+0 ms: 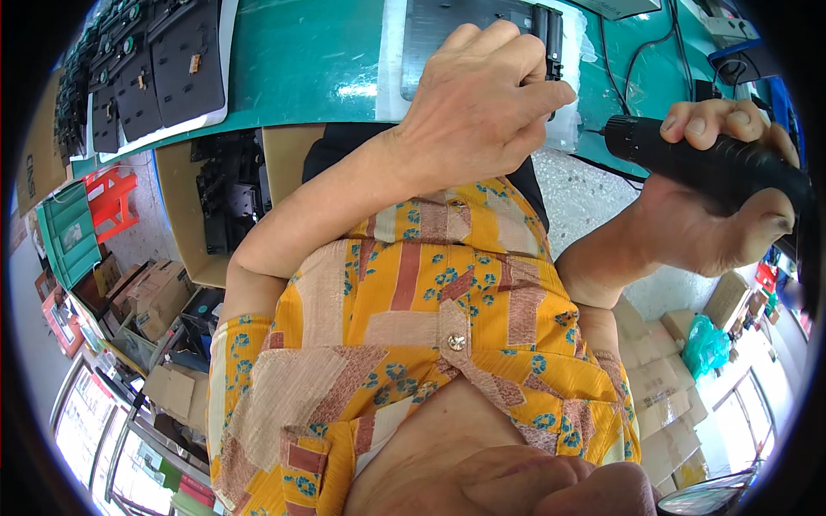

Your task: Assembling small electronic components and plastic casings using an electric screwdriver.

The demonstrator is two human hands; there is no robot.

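My right hand (718,189) is wrapped round a black electric screwdriver (632,139) at the right. Its thin bit points left, towards my left hand, and touches nothing. My left hand (490,99) is closed, with the fingers curled and the index finger reaching right; what they hold, if anything, is hidden. Under and behind that hand lies a flat dark panel (443,12) with a black bar-shaped part (548,39) along its right side. The panel rests on a white sheet (391,64) on the green table (297,64).
Several black panels (185,64) with small fittings lie at the table's left. Below the edge, an open cardboard box (185,211) holds black parts. Dark cables (637,60) run down the right of the table. Stacked cartons (658,387) stand on the floor to the right.
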